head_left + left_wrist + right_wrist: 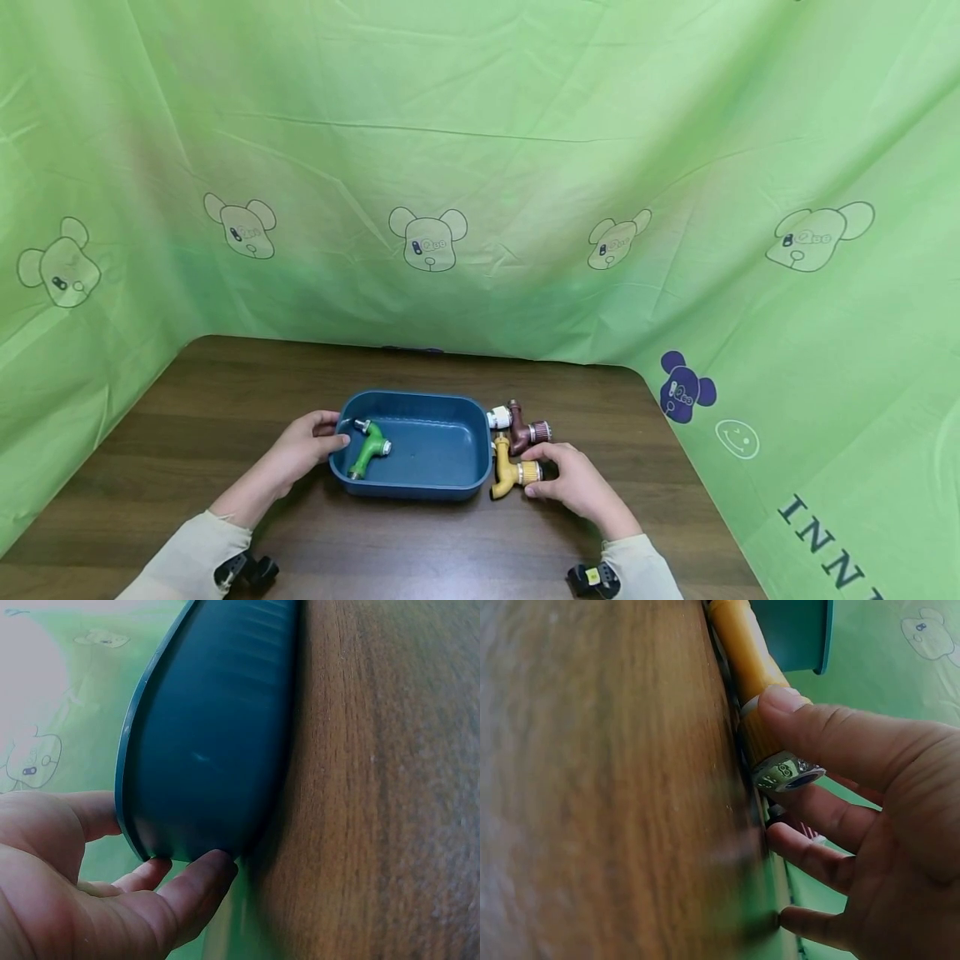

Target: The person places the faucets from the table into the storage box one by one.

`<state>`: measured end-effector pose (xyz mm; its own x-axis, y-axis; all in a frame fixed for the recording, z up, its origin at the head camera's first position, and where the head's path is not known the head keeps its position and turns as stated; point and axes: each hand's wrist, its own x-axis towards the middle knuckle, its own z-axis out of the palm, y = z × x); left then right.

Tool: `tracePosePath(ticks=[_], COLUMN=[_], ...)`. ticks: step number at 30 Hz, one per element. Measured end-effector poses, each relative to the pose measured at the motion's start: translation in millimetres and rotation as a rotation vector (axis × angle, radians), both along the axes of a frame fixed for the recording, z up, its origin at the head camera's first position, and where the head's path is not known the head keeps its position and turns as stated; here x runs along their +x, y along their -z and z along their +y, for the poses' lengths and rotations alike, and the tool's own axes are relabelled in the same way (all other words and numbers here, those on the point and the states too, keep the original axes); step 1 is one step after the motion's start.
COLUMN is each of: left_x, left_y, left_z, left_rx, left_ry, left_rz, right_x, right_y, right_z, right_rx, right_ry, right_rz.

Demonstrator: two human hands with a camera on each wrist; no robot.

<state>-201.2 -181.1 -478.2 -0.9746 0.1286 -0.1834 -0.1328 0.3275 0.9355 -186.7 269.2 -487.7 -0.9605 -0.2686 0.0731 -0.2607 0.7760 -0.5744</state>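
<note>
A dark blue plastic tub sits on the brown table, with a green faucet lying in its left part. My left hand holds the tub's left rim, thumb over the edge near the green faucet. A yellow faucet lies just right of the tub. My right hand pinches its threaded end between thumb and fingers. A brown faucet with a white end lies just behind the yellow one.
The wooden table has a rounded far right corner and is enclosed by a green cloth with bear prints behind and on both sides. The tub's right part holds nothing.
</note>
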Motion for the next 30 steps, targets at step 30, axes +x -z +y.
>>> tracePosePath(ticks=[30], left_x=[-1.5], left_y=[3.0], left_z=[-1.2], left_rx=[0.013], left_ry=[-0.005], left_rz=[-0.004], right_x=[-1.3], right_y=[0.8], right_z=[-1.5], right_rx=[-0.074], right_ry=[0.064], right_rz=[-0.021])
